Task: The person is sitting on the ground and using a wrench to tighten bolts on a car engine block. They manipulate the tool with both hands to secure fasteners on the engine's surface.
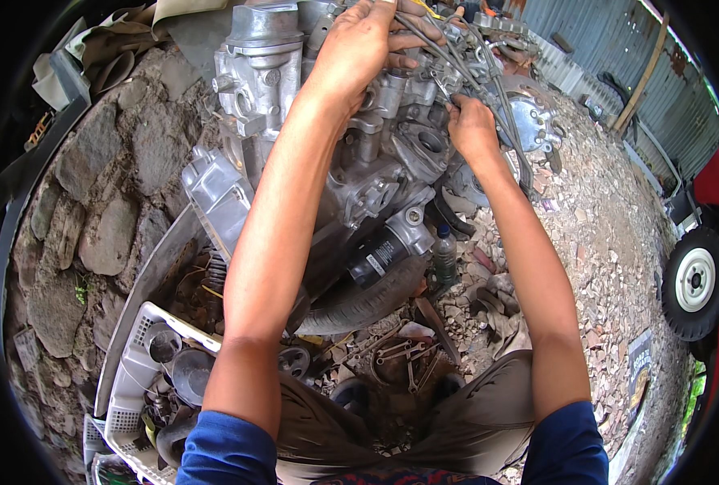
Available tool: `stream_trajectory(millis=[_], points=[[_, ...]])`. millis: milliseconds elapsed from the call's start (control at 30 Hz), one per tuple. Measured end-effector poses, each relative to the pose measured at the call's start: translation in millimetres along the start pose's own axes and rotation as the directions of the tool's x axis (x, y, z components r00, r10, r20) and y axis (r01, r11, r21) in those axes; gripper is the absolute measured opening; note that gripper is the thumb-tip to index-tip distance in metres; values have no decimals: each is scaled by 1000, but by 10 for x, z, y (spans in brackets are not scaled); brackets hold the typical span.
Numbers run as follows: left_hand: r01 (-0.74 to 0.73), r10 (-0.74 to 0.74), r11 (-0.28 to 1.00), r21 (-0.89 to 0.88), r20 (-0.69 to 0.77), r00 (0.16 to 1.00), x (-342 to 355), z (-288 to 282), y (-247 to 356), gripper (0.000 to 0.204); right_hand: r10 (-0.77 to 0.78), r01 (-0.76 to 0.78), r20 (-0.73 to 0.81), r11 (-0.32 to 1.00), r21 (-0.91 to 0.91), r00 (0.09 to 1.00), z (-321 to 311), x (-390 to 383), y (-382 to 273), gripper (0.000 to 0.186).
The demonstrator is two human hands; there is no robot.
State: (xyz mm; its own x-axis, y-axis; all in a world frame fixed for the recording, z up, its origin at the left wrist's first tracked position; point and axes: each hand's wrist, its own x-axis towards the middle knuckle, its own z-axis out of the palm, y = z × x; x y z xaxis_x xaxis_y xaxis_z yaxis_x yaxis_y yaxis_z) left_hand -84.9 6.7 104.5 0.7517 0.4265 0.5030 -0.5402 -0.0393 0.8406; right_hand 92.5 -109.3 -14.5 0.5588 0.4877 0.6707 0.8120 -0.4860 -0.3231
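From afar I count 1 engine [384,162] ahead, with 1 black cylindrical filter [381,257] low on it, 1 plastic bottle [444,257] near the filter and 1 pale crate [125,420] at left. Of 2 hands, the left hand [367,36], half curled, is at dark cables [505,117] over the engine; the right hand [473,127], fingers folded, is near them. I cannot tell what either grips.

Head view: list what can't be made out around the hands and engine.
In the head view:
Engine: part hidden behind the left forearm.
Right hand: what its grip holds, if anything, too small and cluttered to tell.
White crate: right part hidden by the left blue sleeve.
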Motion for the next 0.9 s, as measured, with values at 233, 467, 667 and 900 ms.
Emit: stream_trajectory(millis=[233,467,667,900], points=[[-2,2,1000,21,0,1000,2,27,22,39,-54,51,-34,996,-80,998,15,83,84,23],[-11,11,1000,11,-22,1000,-34,45,28,38,-94,102,42,969,-226,995,6,48,-12,18],[-34,35,999,-32,38,999,20,54,-33,38,-20,40,126,987,-157,992,-13,87,-41,14],[-14,14,999,28,2,1000,-15,74,-4,40,34,-7,287,995,-95,957,-197,95,-436,31]])
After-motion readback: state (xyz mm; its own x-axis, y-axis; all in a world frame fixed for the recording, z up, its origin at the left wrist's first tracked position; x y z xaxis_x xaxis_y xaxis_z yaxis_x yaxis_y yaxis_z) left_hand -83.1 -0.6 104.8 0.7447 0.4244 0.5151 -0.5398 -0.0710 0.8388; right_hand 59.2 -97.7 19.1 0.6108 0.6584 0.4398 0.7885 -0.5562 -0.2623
